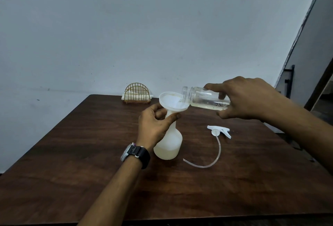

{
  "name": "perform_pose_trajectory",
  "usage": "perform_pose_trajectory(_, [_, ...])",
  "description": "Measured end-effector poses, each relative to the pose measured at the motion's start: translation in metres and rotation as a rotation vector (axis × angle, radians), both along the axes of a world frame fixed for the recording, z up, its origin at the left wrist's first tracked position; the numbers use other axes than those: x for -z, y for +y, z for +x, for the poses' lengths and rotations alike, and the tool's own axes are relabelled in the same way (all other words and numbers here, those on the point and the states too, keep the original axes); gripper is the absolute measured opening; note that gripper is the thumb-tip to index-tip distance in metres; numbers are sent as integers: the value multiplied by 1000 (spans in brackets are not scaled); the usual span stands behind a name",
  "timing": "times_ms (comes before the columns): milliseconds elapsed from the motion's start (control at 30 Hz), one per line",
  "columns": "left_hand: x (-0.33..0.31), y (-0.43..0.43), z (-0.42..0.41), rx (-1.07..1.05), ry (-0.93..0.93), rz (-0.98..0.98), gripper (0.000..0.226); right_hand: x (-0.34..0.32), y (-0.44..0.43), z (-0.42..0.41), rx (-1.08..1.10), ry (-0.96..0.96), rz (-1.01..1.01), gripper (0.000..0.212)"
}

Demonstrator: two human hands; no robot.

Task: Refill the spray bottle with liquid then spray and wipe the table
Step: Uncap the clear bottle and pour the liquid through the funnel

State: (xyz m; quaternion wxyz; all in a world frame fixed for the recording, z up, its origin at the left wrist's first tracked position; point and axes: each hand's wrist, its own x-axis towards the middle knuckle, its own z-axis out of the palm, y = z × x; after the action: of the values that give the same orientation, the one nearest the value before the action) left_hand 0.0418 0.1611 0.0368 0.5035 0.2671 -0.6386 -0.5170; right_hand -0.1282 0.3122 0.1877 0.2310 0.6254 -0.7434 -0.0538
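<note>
The white spray bottle (169, 144) is seen upright near the middle of the desk (72, 171), with a funnel (173, 102) seated in its mouth. Its neck is largely hidden by the left hand (155, 126), whose grip is curled round it just under the funnel. A clear jar (203, 99) is held on its side in the closed grip of the right hand (246, 97), mouth over the funnel rim and base covered by fingers. Any poured stream can hardly be made out. The trigger head (219, 131) is seen lying apart, right of the bottle.

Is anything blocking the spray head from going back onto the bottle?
Yes: the funnel sits in the bottle neck, held there by the left hand. The spray head lies apart on the table.
</note>
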Motion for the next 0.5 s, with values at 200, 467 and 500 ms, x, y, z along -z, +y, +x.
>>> perform_pose_trajectory(200, [2, -1, 0, 3, -3, -9, 48, 0, 0, 2, 3, 1, -1, 78])
perform_pose_trajectory(467, [2, -2, 0, 1, -6, -20, 45, 0, 1, 3, 2, -3, 0, 77])
perform_pose_trajectory(500, [2, -2, 0, 0, -8, -20, 45, 0, 1, 4, 4, -5, -1, 77])
